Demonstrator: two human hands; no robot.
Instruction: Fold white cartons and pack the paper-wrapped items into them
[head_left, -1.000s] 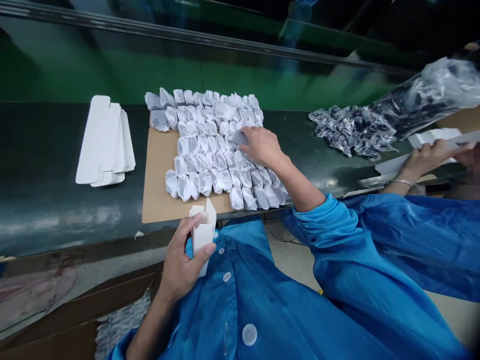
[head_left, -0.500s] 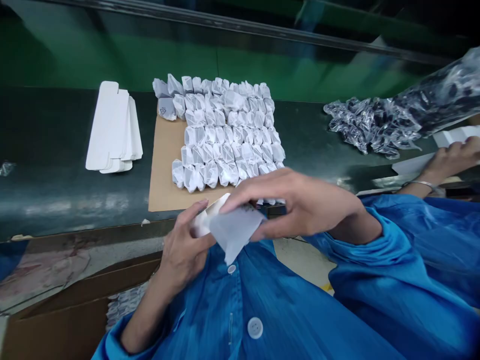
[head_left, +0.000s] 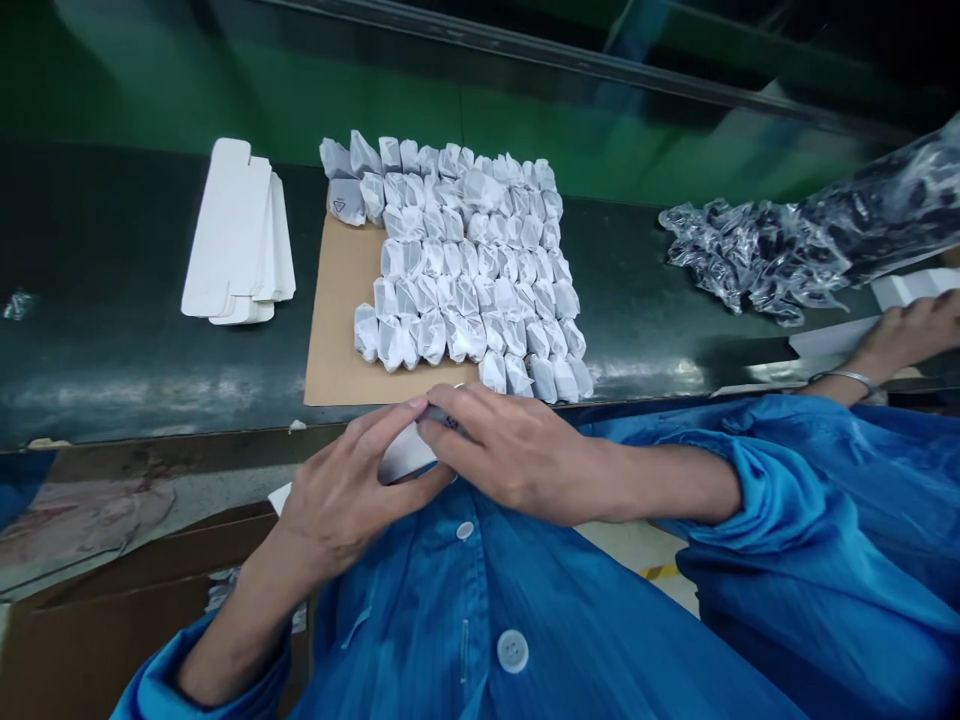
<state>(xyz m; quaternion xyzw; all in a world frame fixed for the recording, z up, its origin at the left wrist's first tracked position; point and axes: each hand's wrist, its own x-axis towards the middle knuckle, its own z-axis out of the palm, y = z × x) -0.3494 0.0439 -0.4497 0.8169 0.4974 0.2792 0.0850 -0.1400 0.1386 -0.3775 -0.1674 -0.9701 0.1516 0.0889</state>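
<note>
The two hands have come together just off the near edge of the bench [head_left: 112, 320], in front of the blue coat [head_left: 420, 590]. Half a second ago the wrapped piece [head_left: 451, 423] hung in plain view beside the white box [head_left: 405, 452], its pale paper end dangling; now that end is out of sight, and only a small dark patch with print shows between the fingers at the box's right end. The box has tipped too: a second ago it stood upright with its flaps spread, and now it lies slanted, a white corner, probably its other end, showing past the left hand [head_left: 337, 490].

The left grip is wrapped around the box, thumb on the near side and fingers on the far side. The right hand [head_left: 517, 455] has its fingers bunched over the box's right end; whether that grip pinches the piece or only pushes on it, I cannot tell. From this, the piece seems to be at the box's mouth or partly inside, so the work looks to have passed from fetching to inserting. How deep it sits is hidden by the fingers.

Behind, rows of wrapped pieces [head_left: 431, 335] cover much of the cardboard sheet [head_left: 349, 270] at the bench's near edge, and flat cartons [head_left: 221, 240] lie stacked to its left.
</note>
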